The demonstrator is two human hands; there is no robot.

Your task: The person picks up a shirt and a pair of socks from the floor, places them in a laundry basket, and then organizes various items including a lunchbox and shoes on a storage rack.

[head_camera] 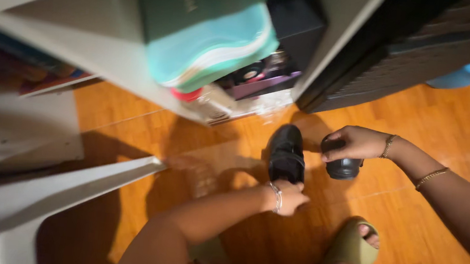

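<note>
A black shoe [286, 153] is seen lying on the wooden floor [449, 143], toe pointed toward the white shelf unit [109, 55]. Its heel end is gripped by the left hand [291, 197], whose fingers are curled closed around the back edge; a silver bracelet [276, 197] is worn on that wrist. Just to the right, a second black shoe [341, 160] is held by the right hand [356, 143], the fingers folded over its top and clamped on it; whether it rests on the floor cannot be told. Two gold bangles [412, 162] are worn on the right forearm. Lower down, a foot in an olive slide sandal [354, 246] is planted on the floor. On the shelf above, a teal pouch [205, 30] is stacked over dark boxes [293, 22]. A dark cabinet [407, 45] is placed to the right of the shelf.
</note>
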